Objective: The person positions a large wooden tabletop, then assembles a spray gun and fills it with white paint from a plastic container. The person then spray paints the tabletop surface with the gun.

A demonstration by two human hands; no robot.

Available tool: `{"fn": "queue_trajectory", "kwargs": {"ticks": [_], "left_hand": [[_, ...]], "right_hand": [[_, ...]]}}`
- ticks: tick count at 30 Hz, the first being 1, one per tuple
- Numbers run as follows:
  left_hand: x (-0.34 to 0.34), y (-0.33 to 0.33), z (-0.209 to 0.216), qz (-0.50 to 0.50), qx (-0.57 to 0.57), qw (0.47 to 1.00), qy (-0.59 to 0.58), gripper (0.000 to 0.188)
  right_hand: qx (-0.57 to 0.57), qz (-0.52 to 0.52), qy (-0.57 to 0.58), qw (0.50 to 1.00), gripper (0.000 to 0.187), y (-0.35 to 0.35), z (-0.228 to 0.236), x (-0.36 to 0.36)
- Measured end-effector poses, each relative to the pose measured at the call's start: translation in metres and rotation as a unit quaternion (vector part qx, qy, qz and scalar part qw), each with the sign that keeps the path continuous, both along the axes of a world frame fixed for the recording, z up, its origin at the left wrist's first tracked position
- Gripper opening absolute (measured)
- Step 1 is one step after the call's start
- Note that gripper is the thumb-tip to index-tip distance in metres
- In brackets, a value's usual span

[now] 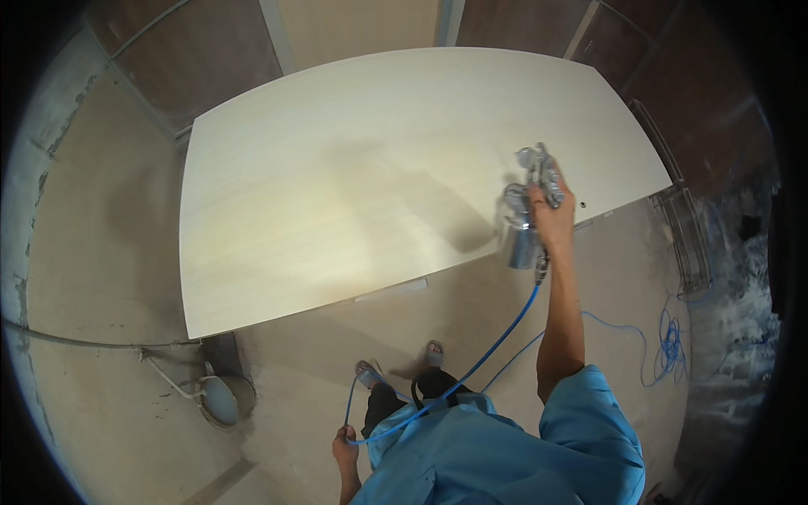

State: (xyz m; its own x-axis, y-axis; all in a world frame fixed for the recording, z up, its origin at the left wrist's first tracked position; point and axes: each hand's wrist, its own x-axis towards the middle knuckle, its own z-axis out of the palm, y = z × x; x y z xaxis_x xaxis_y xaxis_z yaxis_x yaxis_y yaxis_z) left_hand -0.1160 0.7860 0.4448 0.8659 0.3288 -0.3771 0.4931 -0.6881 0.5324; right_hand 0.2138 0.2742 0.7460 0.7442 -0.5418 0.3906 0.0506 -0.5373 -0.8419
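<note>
My right hand (555,220) is closed around the grip of a metal spray gun (540,168), with a silver cup (518,240) hanging at its left side. The gun is over the right part of a large pale door panel (337,168), near the panel's close edge. From the bottom of its grip a blue air hose (497,347) runs down across my body. Low and to the left, my left hand (344,446) is closed on a loop of that hose. The gun and right hand are slightly blurred.
A loose coil of blue hose (669,345) lies on the floor at right. At lower left a bucket (227,402) stands under a wall pipe (84,340). Dark panels (198,55) line the back wall. A metal rack (686,240) stands by the door panel's right end.
</note>
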Motion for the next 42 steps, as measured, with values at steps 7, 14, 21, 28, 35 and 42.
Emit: {"fn": "queue_trajectory", "kwargs": {"ticks": [7,14,21,28,35,42], "left_hand": [[0.014,-0.073,-0.001,-0.076,-0.072,0.994,-0.013,0.018],[-0.025,-0.063,0.005,-0.039,-0.064,0.997,0.016,0.029],[-0.078,-0.004,-0.005,0.086,-0.076,0.993,-0.03,0.041],[-0.17,0.056,-0.031,0.246,-0.182,0.949,-0.082,0.042],[-0.23,0.112,-0.04,0.279,-0.105,0.954,-0.02,0.041],[-0.209,0.134,-0.047,0.234,-0.123,0.959,-0.103,0.037]], "right_hand": [[-0.112,-0.122,0.02,0.986,0.057,-0.08,0.005,-0.038],[0.187,0.056,-0.007,0.981,0.013,-0.06,-0.002,-0.032],[0.301,0.239,0.025,0.923,0.014,0.106,-0.013,0.004],[0.301,0.381,0.071,0.871,0.01,0.295,0.03,0.006],[0.342,0.486,0.113,0.796,0.024,0.42,0.038,-0.014],[0.244,0.367,0.098,0.892,0.056,0.38,0.026,-0.034]]}}
